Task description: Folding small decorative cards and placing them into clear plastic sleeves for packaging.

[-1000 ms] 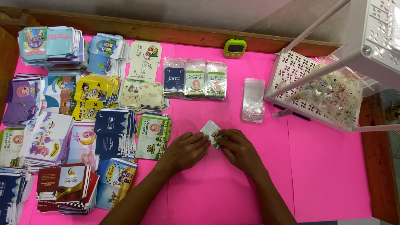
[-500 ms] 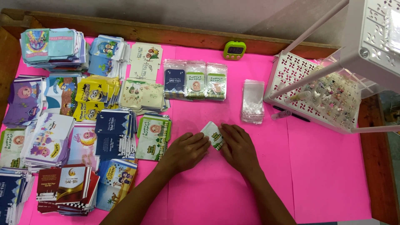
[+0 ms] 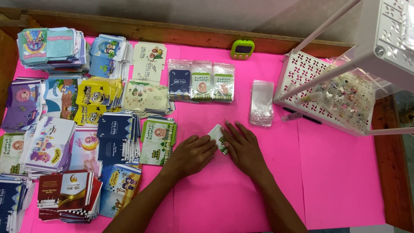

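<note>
My left hand [image 3: 192, 154] and my right hand [image 3: 243, 149] lie side by side on the pink table cover [image 3: 336, 172], both pressing down on a small white and green paper packet [image 3: 217, 136]. Only the packet's upper corner shows between the fingers; the rest is hidden under my hands. The left hand's fingertips touch its left edge and the right hand's fingers cover its right side. A stack of green picture cards [image 3: 158, 140] lies just left of my left hand.
Many stacks of printed cards [image 3: 64, 129] fill the left half. Three sealed packets [image 3: 201, 80] and a pile of clear plastic sleeves [image 3: 261, 102] lie behind my hands. A green timer [image 3: 242, 48] sits at the back. A white perforated rack [image 3: 327, 90] stands right.
My hands have closed in over the packet and flattened it onto the table; less of it shows now than one second ago.
</note>
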